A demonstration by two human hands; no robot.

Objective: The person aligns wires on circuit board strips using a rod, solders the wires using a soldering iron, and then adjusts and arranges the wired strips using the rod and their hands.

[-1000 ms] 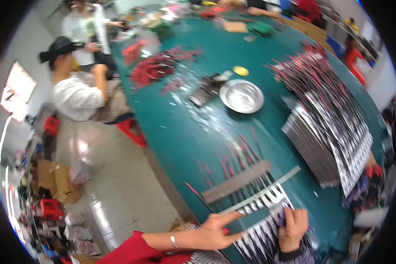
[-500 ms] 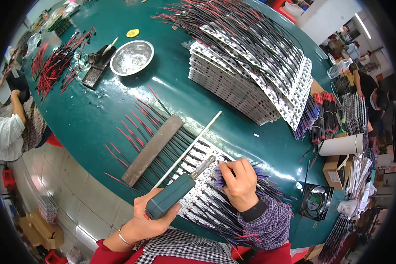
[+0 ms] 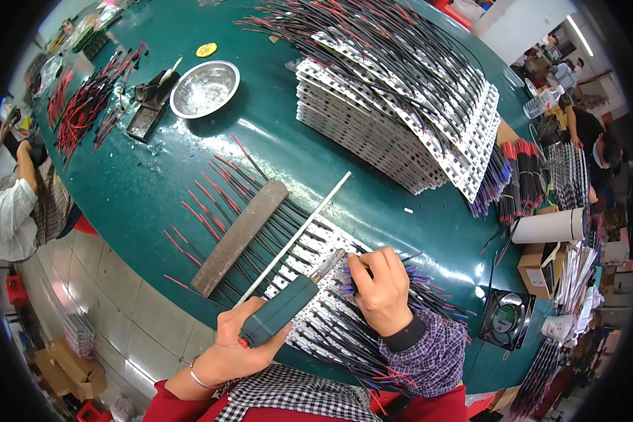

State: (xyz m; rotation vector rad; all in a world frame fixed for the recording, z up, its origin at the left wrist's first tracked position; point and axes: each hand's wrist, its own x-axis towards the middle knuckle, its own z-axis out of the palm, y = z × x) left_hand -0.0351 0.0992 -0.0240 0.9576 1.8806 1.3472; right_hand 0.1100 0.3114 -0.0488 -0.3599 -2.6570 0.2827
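Observation:
My left hand is wrapped round the green handle of a soldering iron. Its metal barrel slants up and right, the tip close to my right fingertips. Under it lies a white perforated board with rows of black wires attached. My right hand is closed in a pinch at the board's right side, over black wires with blue and red ends; the wire between its fingertips is mostly hidden. A brown bar rests across red-tipped black wires, and a thin white rod lies along the board's left.
A tall stack of white boards topped with wires stands at the back. Further left are a metal bowl, a dark holder and loose red-and-black wires. A small fan and a white roll are at right. Other people sit nearby.
The soldering iron has shifted slightly right over the board. My right hand stays pinched in nearly the same place. The whole view has moved a little.

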